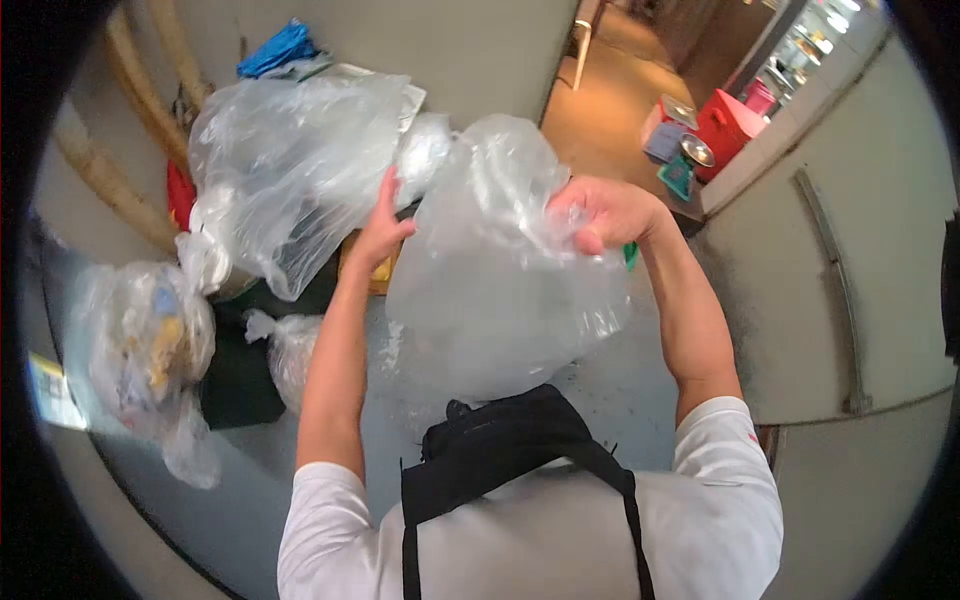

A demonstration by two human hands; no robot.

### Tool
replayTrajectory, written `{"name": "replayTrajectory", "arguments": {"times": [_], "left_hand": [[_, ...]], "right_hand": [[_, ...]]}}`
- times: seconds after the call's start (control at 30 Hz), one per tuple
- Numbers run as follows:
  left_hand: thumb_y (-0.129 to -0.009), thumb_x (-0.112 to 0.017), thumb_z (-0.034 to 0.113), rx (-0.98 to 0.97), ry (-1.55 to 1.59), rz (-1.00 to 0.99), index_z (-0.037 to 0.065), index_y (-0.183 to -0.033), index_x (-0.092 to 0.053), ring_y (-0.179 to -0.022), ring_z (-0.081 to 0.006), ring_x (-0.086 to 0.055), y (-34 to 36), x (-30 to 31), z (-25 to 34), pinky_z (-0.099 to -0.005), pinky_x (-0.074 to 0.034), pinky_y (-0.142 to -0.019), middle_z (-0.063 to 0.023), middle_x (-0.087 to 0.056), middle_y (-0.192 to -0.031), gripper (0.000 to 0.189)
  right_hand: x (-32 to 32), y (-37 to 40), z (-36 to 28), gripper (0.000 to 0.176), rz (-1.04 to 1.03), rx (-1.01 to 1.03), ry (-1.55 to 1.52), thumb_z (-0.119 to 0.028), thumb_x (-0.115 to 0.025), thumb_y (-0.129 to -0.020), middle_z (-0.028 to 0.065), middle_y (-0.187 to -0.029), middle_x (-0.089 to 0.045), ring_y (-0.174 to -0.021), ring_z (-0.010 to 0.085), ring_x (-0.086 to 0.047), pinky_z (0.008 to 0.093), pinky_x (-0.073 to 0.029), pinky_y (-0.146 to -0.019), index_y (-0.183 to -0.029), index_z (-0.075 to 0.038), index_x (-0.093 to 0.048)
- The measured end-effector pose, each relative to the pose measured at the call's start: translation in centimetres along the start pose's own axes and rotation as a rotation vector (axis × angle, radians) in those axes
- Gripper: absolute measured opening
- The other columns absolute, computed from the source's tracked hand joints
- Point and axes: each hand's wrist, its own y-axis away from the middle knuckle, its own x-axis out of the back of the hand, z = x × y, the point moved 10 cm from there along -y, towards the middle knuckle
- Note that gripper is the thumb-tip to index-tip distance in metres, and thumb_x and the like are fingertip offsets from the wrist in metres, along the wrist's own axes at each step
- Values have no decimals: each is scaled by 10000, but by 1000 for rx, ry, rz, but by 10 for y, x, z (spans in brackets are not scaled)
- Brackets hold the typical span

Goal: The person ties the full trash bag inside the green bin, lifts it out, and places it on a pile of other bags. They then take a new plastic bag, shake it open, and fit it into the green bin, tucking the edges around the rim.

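A large clear plastic bag [480, 290] hangs in front of me, puffed out and see-through. My right hand [600, 212] grips its upper right part, fingers closed around the bunched film. To the left of the bag, my left hand [383, 232] is raised with thumb and fingers apart, and nothing shows in it. Just beyond that hand lies a heap of clear plastic sheeting [290, 150] against the wall, and its edge comes close to my fingers.
Filled clear bags, one large [150, 330] and one small [292, 355], sit on the floor at left. Pipes [150, 90] run down the left wall. A blue plastic bag [278, 48] tops the heap. At right are a door [830, 270], a red bin [728, 130] and a scale [685, 165].
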Motion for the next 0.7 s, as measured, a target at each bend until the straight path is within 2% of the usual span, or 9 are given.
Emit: {"name": "replayTrajectory", "arguments": {"times": [0.03,0.17,0.2,0.3,0.37,0.47,0.53,0.6,0.7], "left_hand": [[-651,-742,239,19,217,-80,50,-1455,-243,-1378,-244,-273,-24,-39,4,-358,-307,-1069,-169,-321,-1462,965],[-692,-785,255,30,173,-504,39,-1401,-328,-1278,-225,-401,-57,-174,60,-352,-350,-1040,-131,-413,-1396,871],[-705,-783,237,33,192,-632,36,-1385,-353,-1258,-220,-420,-50,-199,75,-354,-355,-1037,-122,-432,-1381,830],[-817,-669,262,-237,356,-705,38,-1330,-427,-1228,-246,-457,-20,-241,140,-403,-373,-1029,-132,-488,-1330,610],[-822,-661,265,-305,418,-687,38,-1329,-429,-1226,-248,-460,-13,-266,151,-406,-374,-1029,-133,-491,-1327,601],[-830,-648,270,-251,436,-608,39,-1326,-432,-1222,-252,-464,-14,-312,128,-411,-374,-1028,-135,-495,-1323,589],[-835,-639,274,-169,444,-538,39,-1325,-434,-1219,-254,-467,-19,-337,109,-414,-375,-1028,-136,-497,-1320,581],[-840,-630,277,-97,452,-464,39,-1323,-436,-1216,-256,-469,-27,-356,93,-417,-375,-1028,-137,-500,-1317,573],[-847,-617,282,21,501,-328,39,-1321,-438,-1212,-259,-473,-44,-367,66,-422,-376,-1027,-139,-503,-1312,562]], "right_hand": [[-16,8,-12,580,-84,-14,-60,-534,-758,-709,-12,-785,-589,-750,85,-509,254,-435,-663,-859,8,-619],[-15,76,-19,633,-155,-32,-69,-594,-734,-699,-10,-743,-576,-723,77,-493,253,-416,-628,-750,18,-581],[-5,95,-36,665,-46,-53,30,-645,-690,-713,-10,-720,-560,-700,78,-492,261,-412,-612,-747,6,-564],[44,161,-38,637,434,-133,137,-628,-675,-743,-7,-692,-541,-673,82,-487,267,-406,-586,-749,-3,-553],[54,169,-60,573,521,-1,290,-566,-694,-747,-5,-686,-539,-663,88,-486,263,-409,-589,-766,-8,-564],[84,156,-74,471,749,124,467,-467,-712,-752,-1,-690,-548,-683,99,-504,250,-418,-623,-790,-14,-591],[107,131,-69,376,900,-1,520,-378,-711,-781,0,-765,-592,-722,95,-525,261,-423,-640,-774,-18,-599],[126,113,-50,511,790,7,594,-504,-640,-837,41,-940,-631,-861,130,-576,274,-463,-738,-959,-8,-618],[175,148,0,717,807,357,80,-624,-573,-808,78,-1127,-605,-1044,167,-564,302,-466,-868,-1166,-3,-550]]}}
